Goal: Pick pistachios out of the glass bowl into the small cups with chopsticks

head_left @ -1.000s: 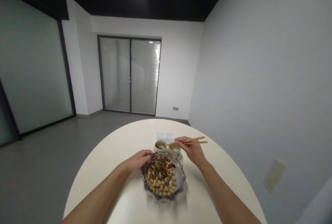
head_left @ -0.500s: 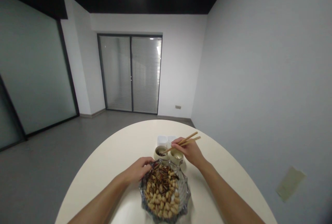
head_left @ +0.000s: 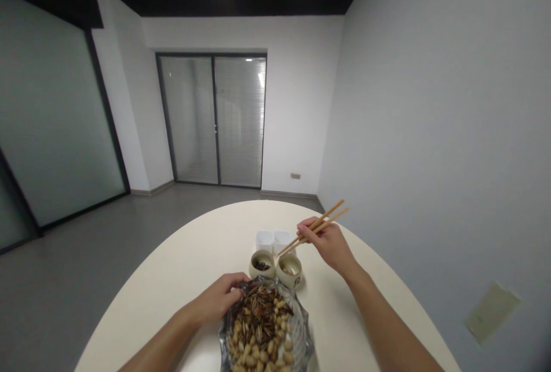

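My left hand [head_left: 221, 297] grips the upper left rim of a scalloped glass bowl [head_left: 302, 332], its fingers curled over the edge. Dark elongated seeds or nuts [head_left: 260, 309] lie heaped in the bowl's far part, and tan shelled nuts [head_left: 258, 355] fill the near part. In my right hand [head_left: 329, 245] is a pair of wooden chopsticks [head_left: 325, 221], tips pointing down-left above the rims of two small cups. Dark bits lie inside the left cup [head_left: 257, 274]; a few light brown bits show in the right cup [head_left: 297, 282]. Nothing clear shows between the tips.
Two small white square containers [head_left: 264, 236] stand side by side just behind the cups. Everything rests on a round cream table [head_left: 193, 257]. A white wall [head_left: 430, 131] runs close along the right, and glass doors [head_left: 215, 119] are at the back.
My right hand and the chopsticks have moved up and right, the tips leaving the left cup. The view has shifted, so the bowl sits lower, with my left hand still on its rim.
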A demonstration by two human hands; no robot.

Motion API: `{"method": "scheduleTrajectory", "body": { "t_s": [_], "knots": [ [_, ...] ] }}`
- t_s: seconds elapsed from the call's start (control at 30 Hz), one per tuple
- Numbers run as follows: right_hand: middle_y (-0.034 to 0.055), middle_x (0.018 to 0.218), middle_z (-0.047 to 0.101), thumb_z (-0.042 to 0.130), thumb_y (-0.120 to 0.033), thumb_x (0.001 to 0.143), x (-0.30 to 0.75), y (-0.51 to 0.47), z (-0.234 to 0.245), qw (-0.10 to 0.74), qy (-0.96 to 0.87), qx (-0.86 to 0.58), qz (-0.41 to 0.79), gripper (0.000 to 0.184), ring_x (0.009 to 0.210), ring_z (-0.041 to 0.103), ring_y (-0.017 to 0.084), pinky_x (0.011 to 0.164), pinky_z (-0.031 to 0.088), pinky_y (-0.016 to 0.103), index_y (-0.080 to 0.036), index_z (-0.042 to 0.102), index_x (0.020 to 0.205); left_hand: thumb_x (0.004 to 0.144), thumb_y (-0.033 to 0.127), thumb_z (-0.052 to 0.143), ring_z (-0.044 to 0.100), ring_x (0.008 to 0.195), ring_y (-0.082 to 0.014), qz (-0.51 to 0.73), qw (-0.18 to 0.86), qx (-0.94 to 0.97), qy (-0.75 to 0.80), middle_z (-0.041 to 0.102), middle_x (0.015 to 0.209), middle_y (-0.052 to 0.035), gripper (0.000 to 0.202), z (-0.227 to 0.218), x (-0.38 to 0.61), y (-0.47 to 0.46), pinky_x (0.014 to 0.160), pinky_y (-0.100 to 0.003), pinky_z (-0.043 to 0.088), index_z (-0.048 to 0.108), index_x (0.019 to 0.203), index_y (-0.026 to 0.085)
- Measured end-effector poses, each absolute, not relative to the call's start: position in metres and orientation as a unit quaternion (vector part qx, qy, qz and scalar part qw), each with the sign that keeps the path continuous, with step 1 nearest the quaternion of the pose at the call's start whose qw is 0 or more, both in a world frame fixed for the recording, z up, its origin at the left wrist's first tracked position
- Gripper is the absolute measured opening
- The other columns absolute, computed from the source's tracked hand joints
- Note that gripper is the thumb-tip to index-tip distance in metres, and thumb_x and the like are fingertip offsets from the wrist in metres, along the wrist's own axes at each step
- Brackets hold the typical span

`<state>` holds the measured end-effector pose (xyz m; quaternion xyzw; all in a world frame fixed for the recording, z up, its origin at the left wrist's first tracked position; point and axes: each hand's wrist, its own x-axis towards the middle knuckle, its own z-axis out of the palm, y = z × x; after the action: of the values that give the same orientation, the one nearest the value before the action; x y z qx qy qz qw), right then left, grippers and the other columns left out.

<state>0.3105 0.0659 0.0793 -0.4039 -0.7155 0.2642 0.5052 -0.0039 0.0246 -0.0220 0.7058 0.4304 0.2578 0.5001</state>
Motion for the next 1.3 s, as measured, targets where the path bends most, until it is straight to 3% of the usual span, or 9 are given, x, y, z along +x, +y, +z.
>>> {"method": "scheduleTrajectory", "body": {
  "t_s": [0.13,0.37,0.7,0.83,0.93,1.07,1.3],
  "knots": [
    [0.0093,0.080,0.079,0.074,-0.061,0.087,0.325,0.073,0.079,0.476,-0.711,-0.434,0.282,0.043,0.071,0.075,0.024,0.065,0.062,0.033,-0.018,0.077,0.090,0.079,0.033,0.055,0.070,0.102,-0.0307,0.269,0.486,0.722,0.412,0.080,0.104,-0.0065,0.037,-0.023,-0.005,0.025,0.089,-0.035,0.054,0.074,0.106,0.017],
    [0.0056,0.076,0.079,0.071,-0.047,0.092,0.318,0.071,0.068,0.355,-0.778,-0.432,0.287,0.029,0.070,0.073,0.022,0.068,0.055,0.030,-0.019,0.079,0.087,0.081,0.035,0.053,0.071,0.102,-0.0302,0.264,0.468,0.738,0.408,0.079,0.105,-0.0076,0.038,-0.021,-0.006,0.024,0.089,-0.035,0.054,0.073,0.107,0.015],
    [0.0038,0.076,0.080,0.073,-0.047,0.090,0.326,0.037,0.068,0.444,-0.740,-0.457,0.214,0.027,0.071,0.072,0.023,0.068,0.053,0.031,-0.022,0.082,0.085,0.079,0.035,0.054,0.070,0.104,-0.0316,0.269,0.457,0.746,0.404,0.080,0.103,-0.0080,0.038,-0.023,-0.005,0.024,0.090,-0.037,0.054,0.073,0.105,0.016],
    [0.0070,0.078,0.080,0.078,-0.059,0.085,0.322,0.024,0.068,0.540,-0.677,-0.443,0.233,0.039,0.074,0.074,0.024,0.069,0.058,0.032,-0.020,0.081,0.083,0.079,0.034,0.052,0.069,0.105,-0.0317,0.273,0.436,0.751,0.413,0.079,0.107,-0.0081,0.040,-0.023,-0.004,0.023,0.092,-0.038,0.054,0.073,0.109,0.016],
    [0.0094,0.077,0.080,0.077,-0.072,0.082,0.312,0.012,0.066,0.577,-0.644,-0.419,0.277,0.053,0.072,0.075,0.025,0.066,0.060,0.033,-0.019,0.079,0.082,0.081,0.032,0.051,0.067,0.115,-0.0317,0.298,0.418,0.759,0.400,0.078,0.120,-0.0077,0.042,-0.024,-0.002,0.022,0.106,-0.040,0.048,0.072,0.114,0.017],
    [0.0081,0.073,0.078,0.077,-0.072,0.081,0.301,-0.005,0.054,0.546,-0.662,-0.409,0.311,0.053,0.069,0.073,0.023,0.065,0.060,0.032,-0.019,0.078,0.076,0.082,0.031,0.047,0.064,0.121,-0.0310,0.303,0.421,0.762,0.387,0.076,0.124,-0.0067,0.044,-0.028,-0.001,0.023,0.109,-0.041,0.046,0.069,0.118,0.019],
    [0.0034,0.067,0.069,0.081,-0.055,0.085,0.305,-0.018,0.045,0.496,-0.719,-0.379,0.305,0.040,0.063,0.064,0.018,0.060,0.052,0.028,-0.019,0.074,0.068,0.082,0.034,0.049,0.065,0.110,-0.0292,0.282,0.416,0.758,0.416,0.076,0.113,-0.0063,0.035,-0.022,-0.001,0.017,0.101,-0.039,0.050,0.067,0.108,0.020]
  ]
}}
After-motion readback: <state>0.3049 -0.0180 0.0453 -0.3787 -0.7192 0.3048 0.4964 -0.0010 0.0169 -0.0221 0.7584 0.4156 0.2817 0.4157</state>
